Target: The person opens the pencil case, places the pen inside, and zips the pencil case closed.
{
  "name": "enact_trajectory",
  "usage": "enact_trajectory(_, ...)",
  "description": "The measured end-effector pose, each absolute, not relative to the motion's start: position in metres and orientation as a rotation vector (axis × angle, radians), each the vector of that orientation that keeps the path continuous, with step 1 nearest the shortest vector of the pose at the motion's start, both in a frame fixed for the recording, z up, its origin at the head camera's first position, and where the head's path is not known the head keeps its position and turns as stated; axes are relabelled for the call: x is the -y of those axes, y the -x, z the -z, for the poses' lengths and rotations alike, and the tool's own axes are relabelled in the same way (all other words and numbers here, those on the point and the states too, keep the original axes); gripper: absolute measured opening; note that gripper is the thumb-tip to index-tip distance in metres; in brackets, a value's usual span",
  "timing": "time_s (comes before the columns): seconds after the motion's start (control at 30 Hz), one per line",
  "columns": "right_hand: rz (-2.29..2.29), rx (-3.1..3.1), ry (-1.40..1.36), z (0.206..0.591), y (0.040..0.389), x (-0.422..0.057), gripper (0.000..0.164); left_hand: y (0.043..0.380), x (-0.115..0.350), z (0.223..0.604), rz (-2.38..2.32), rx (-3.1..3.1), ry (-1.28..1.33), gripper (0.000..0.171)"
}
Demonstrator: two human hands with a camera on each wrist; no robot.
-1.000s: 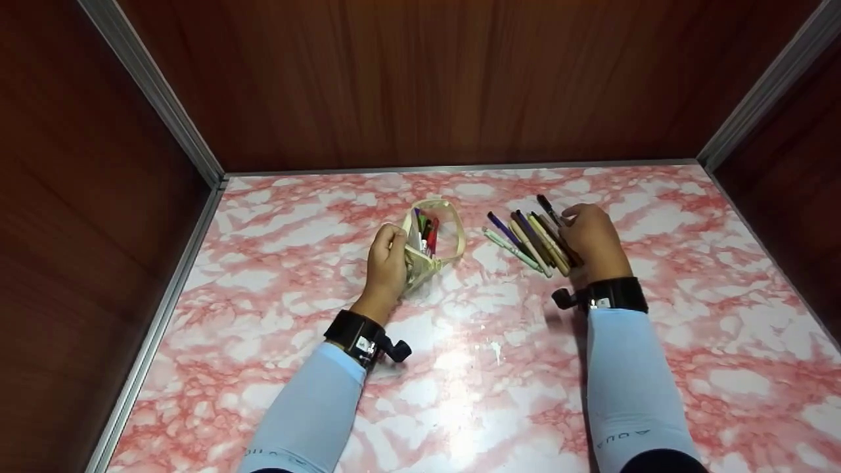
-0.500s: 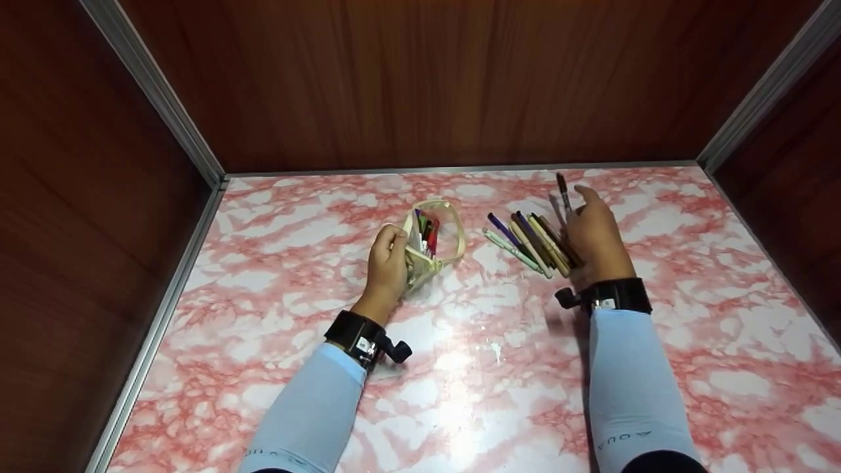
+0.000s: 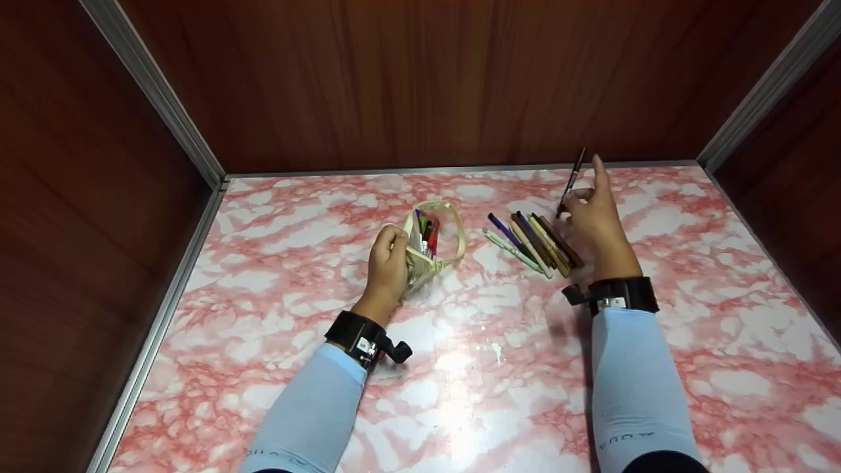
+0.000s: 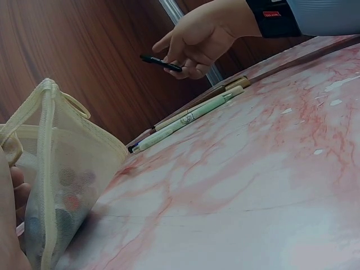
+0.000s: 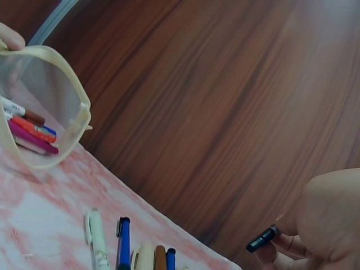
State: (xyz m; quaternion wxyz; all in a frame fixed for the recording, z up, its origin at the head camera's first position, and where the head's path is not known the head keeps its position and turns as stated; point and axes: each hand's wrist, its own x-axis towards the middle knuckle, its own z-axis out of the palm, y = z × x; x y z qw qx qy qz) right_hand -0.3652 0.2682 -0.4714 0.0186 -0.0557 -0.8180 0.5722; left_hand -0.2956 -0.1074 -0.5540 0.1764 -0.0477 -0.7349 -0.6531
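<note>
My left hand grips the side of a cream mesh pencil pouch, whose mouth stands open. Several pens and markers lie inside it, red, magenta, white and blue among them. Above the table at the right, my right hand pinches a slim black pen between thumb and fingers, its index finger pointing away. Just left of that hand lies a row of pens in green, blue, brown and cream. A light green pen is the nearest of them to the pouch.
The table has a red and white marbled top. Dark wood panels rise at the back and on both sides, with metal strips along the corners. A black wrist strap with a camera sits on each forearm.
My right hand has lifted the black pen off the right end of the row and tilted it upward, moving slightly away. The left hand and pouch have stayed put.
</note>
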Motion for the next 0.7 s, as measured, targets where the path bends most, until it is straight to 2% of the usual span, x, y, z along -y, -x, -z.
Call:
enact_trajectory(0.33, -1.997, 2.371, 0.189, 0.466, 0.365, -0.264, 0.095, 0.294, 0.107, 0.553, 1.838, 2.084, 0.126, 0.019)
enact_trajectory(0.57, -2.171, 2.180, 0.190, 0.464, 0.363, -0.260, 0.111, 0.295, 0.107, 0.553, 1.833, 2.083, 0.129, 0.019)
enact_trajectory(0.7, -2.258, 2.072, 0.171, 0.463, 0.363, -0.257, 0.114, 0.295, 0.107, 0.554, 1.847, 2.074, 0.128, 0.019)
